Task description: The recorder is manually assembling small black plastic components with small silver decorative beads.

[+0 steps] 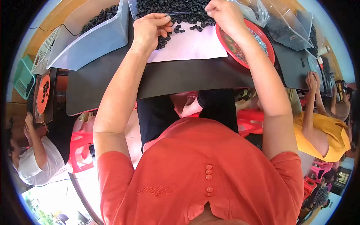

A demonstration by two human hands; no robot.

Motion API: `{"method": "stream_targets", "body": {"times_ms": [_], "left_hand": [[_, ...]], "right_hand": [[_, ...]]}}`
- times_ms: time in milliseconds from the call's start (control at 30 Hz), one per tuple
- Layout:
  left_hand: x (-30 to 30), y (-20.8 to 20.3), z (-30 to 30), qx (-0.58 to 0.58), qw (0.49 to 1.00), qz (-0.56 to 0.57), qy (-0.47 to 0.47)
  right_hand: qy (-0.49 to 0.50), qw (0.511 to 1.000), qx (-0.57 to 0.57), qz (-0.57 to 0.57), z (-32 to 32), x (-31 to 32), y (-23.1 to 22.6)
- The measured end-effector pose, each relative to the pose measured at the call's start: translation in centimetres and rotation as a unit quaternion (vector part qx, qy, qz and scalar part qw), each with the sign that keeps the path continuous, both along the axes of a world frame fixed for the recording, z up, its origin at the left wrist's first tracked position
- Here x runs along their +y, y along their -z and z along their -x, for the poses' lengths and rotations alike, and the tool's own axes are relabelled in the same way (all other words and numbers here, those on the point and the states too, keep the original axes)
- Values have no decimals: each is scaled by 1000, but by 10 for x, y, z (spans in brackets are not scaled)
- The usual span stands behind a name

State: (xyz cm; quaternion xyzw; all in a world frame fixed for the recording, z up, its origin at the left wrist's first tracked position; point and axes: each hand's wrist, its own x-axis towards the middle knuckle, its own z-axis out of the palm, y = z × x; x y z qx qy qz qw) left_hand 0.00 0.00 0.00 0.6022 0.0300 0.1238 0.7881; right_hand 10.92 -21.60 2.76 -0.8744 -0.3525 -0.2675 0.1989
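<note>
At the top of the view, my left hand (150,30) and my right hand (224,15) are apart, each with thumb and finger pinched. A thin dark rod-like strip (183,13) runs level between their fingertips. Its exact kind is too small to make out. Behind it lies a heap of small black ring-like parts (176,5). Several loose black parts (180,29) are scattered on a white sheet (187,48) below the strip, some under my left hand. My right forearm passes over a red round tray (270,48) holding small silvery pieces.
A large translucent bin (93,47) with black parts stands at the left, and clear bins (288,32) at the right. The dark table (195,75) has its edge near my lap. People work on both sides, one in a yellow top (326,135), one in white (43,161).
</note>
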Motion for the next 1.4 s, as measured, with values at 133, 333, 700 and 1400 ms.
{"method": "stream_targets", "body": {"times_ms": [133, 333, 700, 1400], "left_hand": [[-3, -3, 3, 9, 1000, -8, -28], [-9, -2, 6, 1, 999, 16, -30], [-21, 1, 5, 5, 998, -49, -34], [-45, -12, 22, 16, 987, -152, -42]], "right_hand": [[-33, 989, 69, 125, -2, 22, 6], [-53, 966, 51, 247, 11, 39, 17], [-58, 994, 56, 78, 29, 41, 26], [-230, 808, 415, -349, 53, 29, 21]]}}
